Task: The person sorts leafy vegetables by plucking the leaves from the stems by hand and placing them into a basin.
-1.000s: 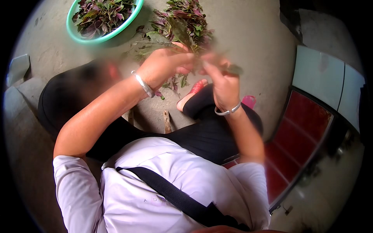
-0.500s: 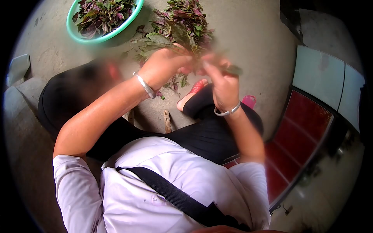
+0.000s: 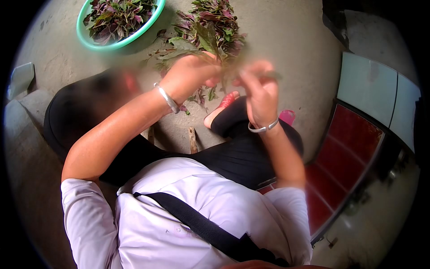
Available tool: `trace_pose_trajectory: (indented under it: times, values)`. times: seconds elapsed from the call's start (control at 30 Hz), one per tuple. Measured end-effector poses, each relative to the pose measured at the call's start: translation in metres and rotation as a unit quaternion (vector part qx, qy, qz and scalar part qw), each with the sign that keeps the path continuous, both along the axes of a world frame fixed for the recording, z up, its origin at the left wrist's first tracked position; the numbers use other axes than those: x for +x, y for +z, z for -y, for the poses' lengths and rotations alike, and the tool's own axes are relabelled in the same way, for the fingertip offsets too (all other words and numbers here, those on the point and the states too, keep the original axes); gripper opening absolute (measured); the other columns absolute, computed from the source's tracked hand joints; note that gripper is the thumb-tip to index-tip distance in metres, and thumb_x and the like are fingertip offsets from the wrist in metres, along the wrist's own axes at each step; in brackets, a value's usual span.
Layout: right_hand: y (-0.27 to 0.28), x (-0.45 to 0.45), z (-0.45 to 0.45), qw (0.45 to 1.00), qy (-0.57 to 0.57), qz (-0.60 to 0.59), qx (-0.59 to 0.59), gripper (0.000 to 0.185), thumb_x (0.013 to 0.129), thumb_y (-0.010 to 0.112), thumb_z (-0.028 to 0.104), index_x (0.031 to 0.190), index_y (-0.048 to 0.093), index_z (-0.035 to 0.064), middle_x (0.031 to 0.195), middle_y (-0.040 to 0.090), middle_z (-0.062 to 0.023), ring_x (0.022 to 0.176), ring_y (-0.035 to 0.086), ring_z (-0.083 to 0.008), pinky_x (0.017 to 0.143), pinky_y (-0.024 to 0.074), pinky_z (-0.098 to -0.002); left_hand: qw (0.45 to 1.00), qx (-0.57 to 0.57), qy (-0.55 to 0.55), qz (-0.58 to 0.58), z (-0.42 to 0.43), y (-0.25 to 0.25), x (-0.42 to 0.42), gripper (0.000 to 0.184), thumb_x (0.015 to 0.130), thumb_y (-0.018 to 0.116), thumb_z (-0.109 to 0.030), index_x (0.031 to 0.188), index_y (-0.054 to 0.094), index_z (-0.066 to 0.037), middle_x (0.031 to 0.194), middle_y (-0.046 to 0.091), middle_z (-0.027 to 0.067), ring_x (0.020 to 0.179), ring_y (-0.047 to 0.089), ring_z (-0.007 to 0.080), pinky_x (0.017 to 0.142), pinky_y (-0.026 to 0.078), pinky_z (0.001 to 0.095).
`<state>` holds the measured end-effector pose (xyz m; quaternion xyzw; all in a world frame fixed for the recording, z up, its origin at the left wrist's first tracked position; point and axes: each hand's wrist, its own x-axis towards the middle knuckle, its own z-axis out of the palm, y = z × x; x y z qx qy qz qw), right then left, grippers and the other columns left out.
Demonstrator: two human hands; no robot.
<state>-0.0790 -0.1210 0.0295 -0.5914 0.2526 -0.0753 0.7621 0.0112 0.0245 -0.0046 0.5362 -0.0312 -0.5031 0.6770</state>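
Note:
My left hand (image 3: pixel 191 74), a bangle at its wrist, is closed round a leafy stem of greens (image 3: pixel 208 40) whose leaves fan out above the fingers. A little to the right, my right hand (image 3: pixel 260 87) is pinched, and a blurred green leaf (image 3: pixel 273 75) pokes out past its fingers. The fingertips and the stems between the two hands are smeared. Just beyond the hands, a heap of purple-green leafy greens (image 3: pixel 226 22) lies on the floor. Loose leaves (image 3: pixel 197 96) are scattered below my left hand.
A green-rimmed basin (image 3: pixel 159 13) of purple-green leaves stands at the upper left. Red and pale tiled panels (image 3: pixel 349 148) stand on the right. My bent legs (image 3: pixel 242 157) and a red sandal (image 3: pixel 229 99) are below the hands, near a pink object (image 3: pixel 287 117).
My right hand has moved slightly to the right, widening the gap to my left hand. The left hand stays nearly still with its leafy stem.

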Motion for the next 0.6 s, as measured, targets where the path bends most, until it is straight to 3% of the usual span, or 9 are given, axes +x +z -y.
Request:
trace_pose_trajectory:
  times: [0.13,0.2,0.37,0.5,0.6]
  values:
    - [0.002,0.005,0.002,0.993,-0.027,0.054,-0.104,0.026,0.078,0.058,0.003,0.102,0.047,0.0028,0.085,0.053,-0.0047,0.082,0.052,-0.0118,0.073,0.0427,-0.0230,0.997,0.031,-0.025,0.066,0.001,0.003,-0.001,0.013,0.083,0.057,-0.010,0.091,0.054,-0.001,0.075,0.056,-0.0002,0.063,0.050,0.0055,0.058,0.041,0.0181]
    - [0.006,0.006,0.008,0.971,-0.013,0.071,-0.230,0.024,0.076,0.060,0.002,0.098,0.051,0.0026,0.086,0.054,-0.0050,0.085,0.050,-0.0127,0.075,0.0411,-0.0244,0.994,0.044,-0.031,0.096,0.000,0.002,-0.003,0.012,0.083,0.057,-0.009,0.091,0.054,-0.001,0.075,0.056,-0.0007,0.063,0.049,0.0048,0.058,0.041,0.0181]
    - [0.017,0.013,0.009,0.850,0.113,0.152,-0.492,0.013,0.071,0.062,0.005,0.084,0.060,0.0050,0.085,0.054,-0.0077,0.081,0.052,-0.0188,0.074,0.0401,-0.0272,0.988,0.025,-0.036,0.150,0.002,-0.005,-0.009,0.013,0.082,0.057,-0.005,0.094,0.054,0.000,0.079,0.055,-0.0009,0.068,0.049,0.0039,0.060,0.042,0.0184]
    - [0.013,0.010,0.002,0.804,0.176,0.053,-0.565,0.011,0.065,0.065,0.009,0.074,0.059,0.0067,0.077,0.052,-0.0061,0.074,0.051,-0.0225,0.067,0.0382,-0.0323,0.987,0.017,-0.028,0.157,0.001,-0.003,-0.013,0.017,0.081,0.056,-0.001,0.097,0.052,0.001,0.081,0.054,-0.0010,0.072,0.049,0.0041,0.064,0.043,0.0189]
    - [0.007,0.008,0.004,0.787,0.179,0.051,-0.588,0.011,0.064,0.065,0.009,0.072,0.058,0.0075,0.076,0.053,-0.0046,0.073,0.051,-0.0225,0.064,0.0369,-0.0337,0.983,0.005,-0.027,0.182,0.001,-0.003,-0.015,0.019,0.081,0.056,0.000,0.099,0.050,0.001,0.080,0.052,-0.0017,0.073,0.049,0.0039,0.065,0.043,0.0188]
